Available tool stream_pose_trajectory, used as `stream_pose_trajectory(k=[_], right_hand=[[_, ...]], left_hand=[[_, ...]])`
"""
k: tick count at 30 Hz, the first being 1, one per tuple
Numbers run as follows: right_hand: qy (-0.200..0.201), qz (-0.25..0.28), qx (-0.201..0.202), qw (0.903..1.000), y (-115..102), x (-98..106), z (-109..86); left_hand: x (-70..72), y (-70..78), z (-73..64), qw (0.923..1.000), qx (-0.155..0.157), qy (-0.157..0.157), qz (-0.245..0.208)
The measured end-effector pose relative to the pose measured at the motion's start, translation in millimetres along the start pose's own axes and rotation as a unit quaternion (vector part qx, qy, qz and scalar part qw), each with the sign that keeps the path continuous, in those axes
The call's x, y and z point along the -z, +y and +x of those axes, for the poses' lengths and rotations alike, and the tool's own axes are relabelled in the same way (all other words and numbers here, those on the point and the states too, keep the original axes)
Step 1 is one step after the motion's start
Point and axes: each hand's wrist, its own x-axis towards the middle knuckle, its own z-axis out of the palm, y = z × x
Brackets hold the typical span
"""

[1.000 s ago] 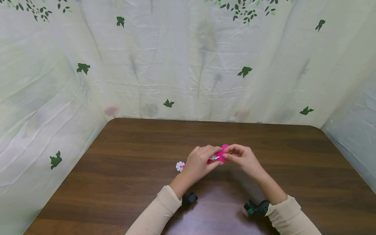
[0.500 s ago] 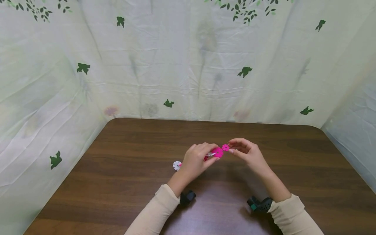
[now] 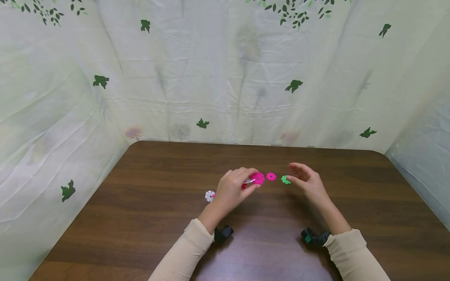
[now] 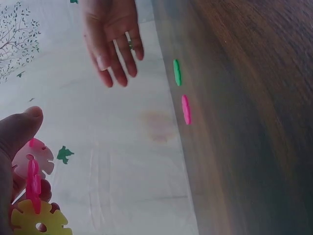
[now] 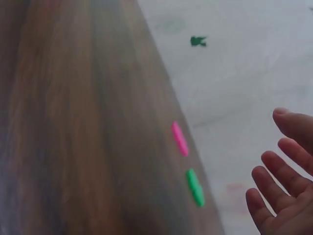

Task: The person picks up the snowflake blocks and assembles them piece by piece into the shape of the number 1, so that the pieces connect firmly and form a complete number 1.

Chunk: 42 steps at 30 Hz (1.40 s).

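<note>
Left hand point(image 3: 230, 190) is clamped on a cluster of linked discs, thumb and fingers around it, and from my remote seat I get a large pink disc point(image 3: 258, 178) at its fingertips, with a white piece point(image 3: 249, 181) and a red piece point(image 3: 244, 187) just behind it, partly covered by the fingers. Left wrist feed gives me a yellow disc point(image 4: 29, 219) low in the same grip, a bright pink disc point(image 4: 33, 183) edge-on and touching it, and a paler pink disc point(image 4: 43, 160) nearer the thumb. A white disc point(image 3: 209, 196) with a bit of pink on it pokes out past the outer side of that hand; I can't tell how it joins the rest. Right hand point(image 3: 311, 185) holds nothing, fingers spread and relaxed, well apart from the left; head view overlaps its thumb with a green disc point(image 3: 285, 180), but both wrist feeds show me a gap. That green disc lies flat on the brown table point(image 3: 140, 218), near a small pink disc point(image 3: 271, 176) that lies flat between it and the left hand. I also log cream sleeves point(image 3: 181, 249), a dark device point(image 3: 223, 234) at each wrist, and a pale cloth backdrop point(image 3: 218, 70) with green bird shapes point(image 3: 293, 86) behind the table
</note>
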Motion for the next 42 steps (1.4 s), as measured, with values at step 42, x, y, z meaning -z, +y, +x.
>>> stream_pose_trajectory(k=[42], right_hand=[[-0.057,-0.149,-0.068,0.9849,38,-5,5.2]], left_hand=[[-1.7,0.2,-0.8,0.9999,-0.002,-0.015,0.001]])
